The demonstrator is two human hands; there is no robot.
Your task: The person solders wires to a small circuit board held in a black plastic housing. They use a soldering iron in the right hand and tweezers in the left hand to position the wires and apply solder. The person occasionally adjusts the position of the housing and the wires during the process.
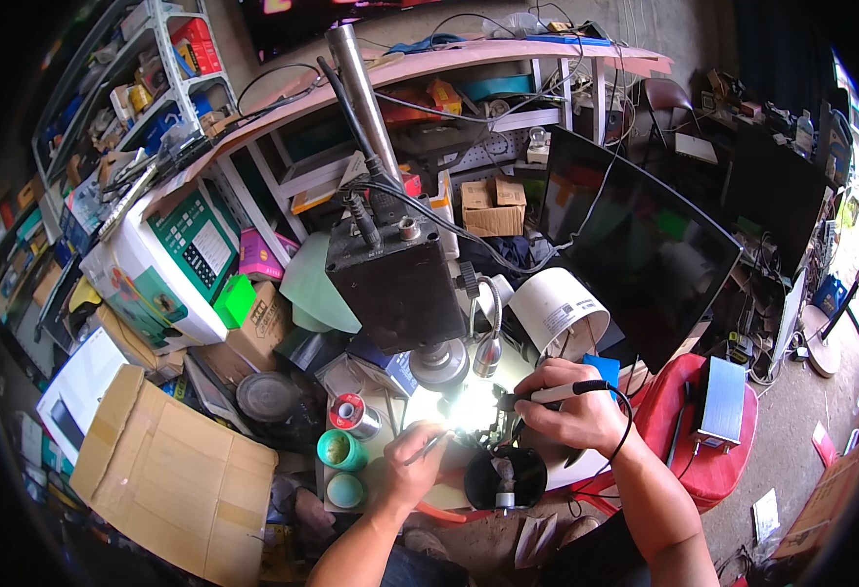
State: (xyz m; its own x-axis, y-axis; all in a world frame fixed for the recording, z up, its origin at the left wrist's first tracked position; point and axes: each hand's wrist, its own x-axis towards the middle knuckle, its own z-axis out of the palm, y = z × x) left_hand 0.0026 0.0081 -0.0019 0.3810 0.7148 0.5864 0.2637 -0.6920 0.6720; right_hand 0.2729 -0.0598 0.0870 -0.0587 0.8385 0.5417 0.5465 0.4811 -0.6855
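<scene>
Just below the gooseneck lamp (pixel 488 355), soldering seems in hand: the left hand (pixel 413 472) pinches likely tweezers (pixel 424 450), the right hand (pixel 574 413) grips a soldering iron (pixel 555 393), the next touch probably needing steadiness.

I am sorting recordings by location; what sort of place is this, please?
Probably an electronics repair workshop: I see a corded pen-like tool in the right hand, perhaps a soldering iron, a spool seemingly of solder, and cluttered metal shelves.
</scene>
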